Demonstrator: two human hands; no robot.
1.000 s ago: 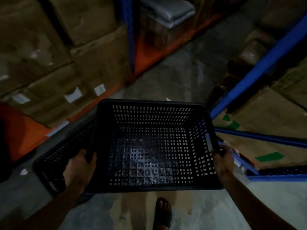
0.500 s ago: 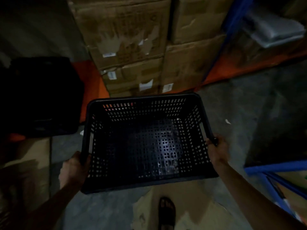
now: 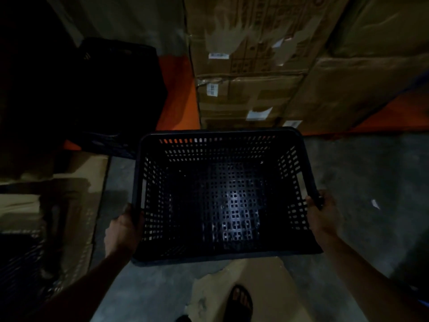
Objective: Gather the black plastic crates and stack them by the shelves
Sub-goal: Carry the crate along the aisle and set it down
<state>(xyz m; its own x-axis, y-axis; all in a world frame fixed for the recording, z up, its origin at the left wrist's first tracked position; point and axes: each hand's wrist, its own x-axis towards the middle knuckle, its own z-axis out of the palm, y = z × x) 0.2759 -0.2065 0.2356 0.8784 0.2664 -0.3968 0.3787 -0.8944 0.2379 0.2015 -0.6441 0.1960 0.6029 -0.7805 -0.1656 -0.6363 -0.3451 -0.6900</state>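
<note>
I hold an empty black perforated plastic crate [image 3: 222, 201] in front of me above the floor, open side up. My left hand [image 3: 123, 231] grips its left rim and my right hand [image 3: 323, 213] grips its right rim. A dark stack of black crates [image 3: 116, 94] stands at the upper left by the orange shelf beam [image 3: 178, 94]. Another perforated black crate [image 3: 21, 270] shows dimly at the lower left edge.
Stacked cardboard boxes [image 3: 255, 66] with white labels fill the shelf ahead and to the right. Flattened cardboard [image 3: 76, 182] lies on the left floor, and another piece [image 3: 232, 282] lies under my sandalled foot [image 3: 240, 300]. Grey concrete floor [image 3: 359, 182] spreads to the right.
I have turned left with the crate: the blue racking and aisle have left the view, and the boxes and the dark crate stack have come closer and moved right.
</note>
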